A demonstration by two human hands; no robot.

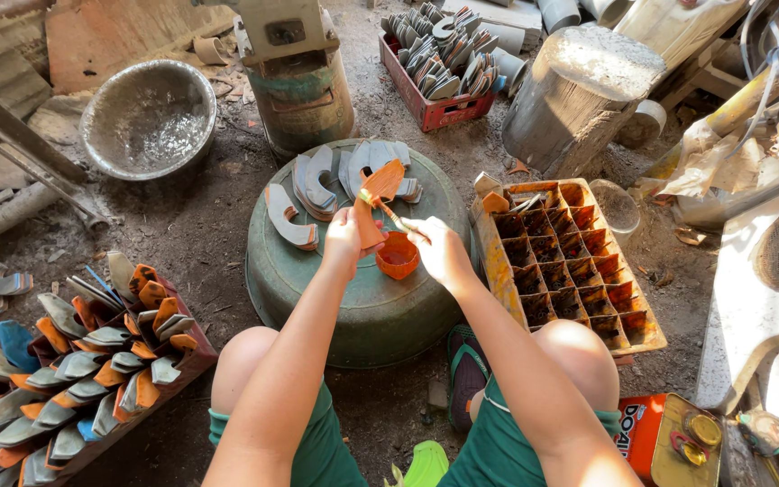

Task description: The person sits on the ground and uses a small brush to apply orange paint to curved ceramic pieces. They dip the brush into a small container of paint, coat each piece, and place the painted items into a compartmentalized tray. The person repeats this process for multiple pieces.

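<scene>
My left hand [343, 240] holds a curved shoe-sole piece [375, 200] upright, its face coated orange. My right hand [441, 252] grips a small brush [388, 210] whose tip touches the piece near its top. Just below both hands a small orange cup of glue or paint [398, 255] sits on an overturned green basin [371, 307]. Several grey, uncoated sole pieces [317, 191] lie on the far side of the basin's top.
A red crate of coated pieces [114, 347] stands at the left, another crate [435, 68] at the back. An orange-stained divided crate [570, 261] is at the right. A metal bowl [148, 119], a wooden stump [579, 95] and a tin [687, 442] surround me.
</scene>
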